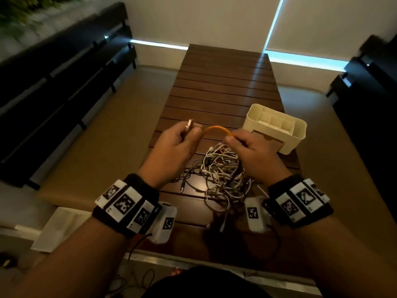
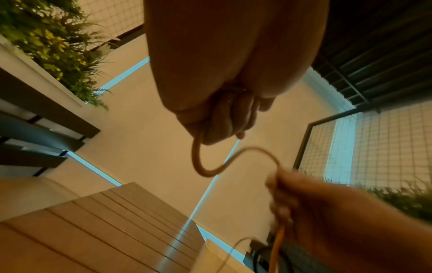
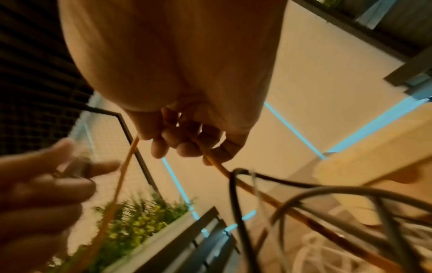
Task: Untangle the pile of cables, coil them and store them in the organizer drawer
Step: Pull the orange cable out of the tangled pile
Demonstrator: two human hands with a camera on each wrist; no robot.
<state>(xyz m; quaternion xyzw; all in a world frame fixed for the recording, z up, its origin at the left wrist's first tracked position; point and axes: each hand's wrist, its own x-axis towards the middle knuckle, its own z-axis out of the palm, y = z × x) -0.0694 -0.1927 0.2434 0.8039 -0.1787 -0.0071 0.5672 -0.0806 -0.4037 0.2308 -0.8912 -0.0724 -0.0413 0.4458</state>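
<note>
An orange cable (image 1: 216,129) arcs between my two hands above the tangled pile of white, grey and black cables (image 1: 221,171) on the slatted wooden table (image 1: 223,82). My left hand (image 1: 184,134) grips the orange cable's end, and a metal plug (image 1: 190,124) sticks up past its fingers. My right hand (image 1: 236,140) pinches the same cable further along; from there it runs down into the pile. The orange cable (image 2: 210,166) curves from my left fingers (image 2: 224,129) in the left wrist view. The right fingers (image 3: 187,146) curl round the orange cable (image 3: 217,166). A cream organizer (image 1: 277,127) stands at right.
Dark benches (image 1: 53,87) line the left side of the floor, and dark furniture (image 1: 369,82) stands at right. A white sheet (image 1: 62,229) lies on the floor by the table's near left corner. Plants (image 2: 53,46) grow along the wall.
</note>
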